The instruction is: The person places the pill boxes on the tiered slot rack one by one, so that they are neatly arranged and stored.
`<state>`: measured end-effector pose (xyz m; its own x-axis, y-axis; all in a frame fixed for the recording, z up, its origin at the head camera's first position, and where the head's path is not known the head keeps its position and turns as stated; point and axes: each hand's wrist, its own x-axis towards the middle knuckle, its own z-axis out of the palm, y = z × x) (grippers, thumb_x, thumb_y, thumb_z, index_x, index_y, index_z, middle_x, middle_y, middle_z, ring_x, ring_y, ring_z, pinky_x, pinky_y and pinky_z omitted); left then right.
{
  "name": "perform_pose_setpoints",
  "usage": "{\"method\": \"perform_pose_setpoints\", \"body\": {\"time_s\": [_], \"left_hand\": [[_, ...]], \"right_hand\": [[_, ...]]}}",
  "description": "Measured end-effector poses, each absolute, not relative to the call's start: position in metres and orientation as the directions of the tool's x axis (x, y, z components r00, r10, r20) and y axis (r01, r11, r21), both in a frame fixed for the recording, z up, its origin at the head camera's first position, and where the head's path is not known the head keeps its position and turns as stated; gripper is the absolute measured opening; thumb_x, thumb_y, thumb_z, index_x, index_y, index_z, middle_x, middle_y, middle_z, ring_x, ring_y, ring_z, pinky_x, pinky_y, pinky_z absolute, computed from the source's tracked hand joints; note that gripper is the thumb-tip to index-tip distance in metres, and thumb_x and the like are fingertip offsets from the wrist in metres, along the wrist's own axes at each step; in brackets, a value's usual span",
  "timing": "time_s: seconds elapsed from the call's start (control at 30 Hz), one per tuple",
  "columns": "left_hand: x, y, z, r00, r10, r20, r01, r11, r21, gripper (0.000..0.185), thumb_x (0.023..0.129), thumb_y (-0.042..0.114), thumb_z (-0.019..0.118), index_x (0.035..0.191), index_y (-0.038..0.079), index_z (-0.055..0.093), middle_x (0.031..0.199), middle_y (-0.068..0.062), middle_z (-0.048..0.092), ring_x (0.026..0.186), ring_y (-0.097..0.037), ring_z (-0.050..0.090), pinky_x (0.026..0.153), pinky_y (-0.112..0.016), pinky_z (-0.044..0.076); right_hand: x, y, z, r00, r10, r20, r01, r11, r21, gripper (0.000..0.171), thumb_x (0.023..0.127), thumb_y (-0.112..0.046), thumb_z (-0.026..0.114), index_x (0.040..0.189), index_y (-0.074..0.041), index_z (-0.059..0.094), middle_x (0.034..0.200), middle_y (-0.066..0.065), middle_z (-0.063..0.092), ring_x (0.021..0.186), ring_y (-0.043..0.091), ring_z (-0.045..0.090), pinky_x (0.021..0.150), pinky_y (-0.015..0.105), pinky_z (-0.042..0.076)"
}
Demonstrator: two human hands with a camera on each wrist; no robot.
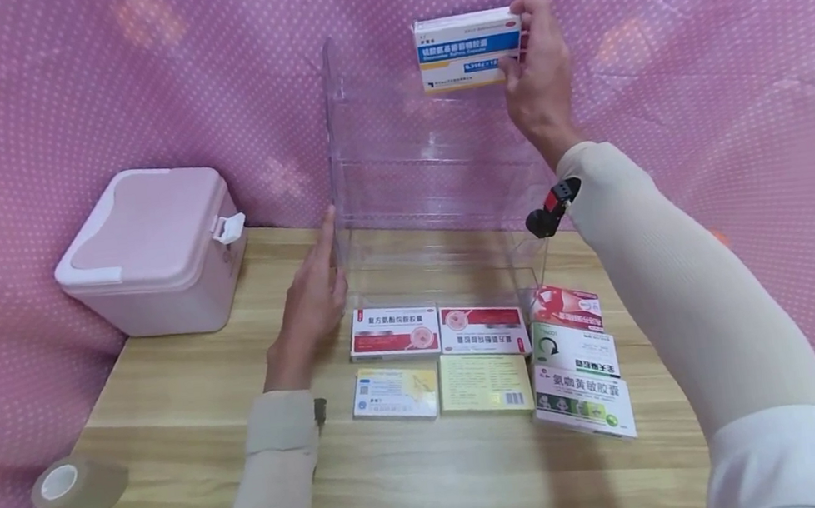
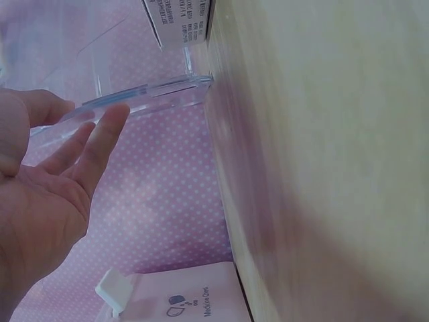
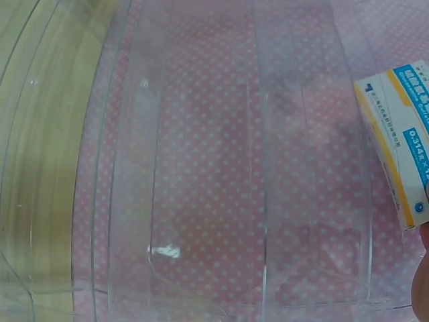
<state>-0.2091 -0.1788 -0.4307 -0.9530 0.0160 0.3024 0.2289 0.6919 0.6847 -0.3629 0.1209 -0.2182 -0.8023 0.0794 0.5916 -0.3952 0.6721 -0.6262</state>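
Note:
A clear acrylic tiered shelf [image 1: 431,193] stands at the back of the wooden table [image 1: 169,415]. My right hand [image 1: 538,71] grips a white box with a blue band [image 1: 469,49] at the shelf's top tier; the same box [image 3: 402,141] shows at the right edge of the right wrist view. My left hand [image 1: 314,298] lies flat with straight fingers against the shelf's left wall [image 2: 134,100]. Several medicine boxes lie in front of the shelf, among them a red-and-white one [image 1: 394,333] and a yellow one [image 1: 484,383].
A pink lidded storage box [image 1: 150,250] sits at the back left of the table. A roll of tape [image 1: 75,486] lies near the front left edge. Pink dotted cloth [image 1: 57,93] hangs behind and around the table.

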Motion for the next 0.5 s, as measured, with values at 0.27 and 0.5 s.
{"method": "perform_pose_setpoints", "body": {"time_s": [0.27, 0.5], "left_hand": [[-0.209, -0.178, -0.429, -0.949, 0.029, 0.315, 0.247, 0.690, 0.680, 0.100, 0.103, 0.000, 0.060, 0.173, 0.044, 0.003, 0.181, -0.003, 0.024, 0.144, -0.046, 0.055, 0.105, -0.067, 0.058], [-0.208, -0.179, -0.429, -0.951, 0.026, 0.308, 0.240, 0.688, 0.685, 0.100, 0.104, 0.000, 0.059, 0.173, 0.045, 0.002, 0.181, -0.002, 0.023, 0.145, -0.046, 0.054, 0.105, -0.067, 0.057]], "right_hand": [[-0.364, 0.115, -0.228, -0.849, 0.102, 0.519, -0.302, 0.712, -0.633, 0.047, 0.103, 0.000, 0.064, 0.145, -0.015, 0.048, 0.149, 0.005, 0.057, 0.138, 0.008, 0.060, 0.112, 0.014, 0.052], [-0.363, 0.106, -0.229, -0.864, 0.127, 0.487, -0.267, 0.704, -0.658, 0.050, 0.103, 0.000, 0.062, 0.147, -0.015, 0.047, 0.147, 0.006, 0.049, 0.134, 0.008, 0.056, 0.108, 0.010, 0.052]]}}
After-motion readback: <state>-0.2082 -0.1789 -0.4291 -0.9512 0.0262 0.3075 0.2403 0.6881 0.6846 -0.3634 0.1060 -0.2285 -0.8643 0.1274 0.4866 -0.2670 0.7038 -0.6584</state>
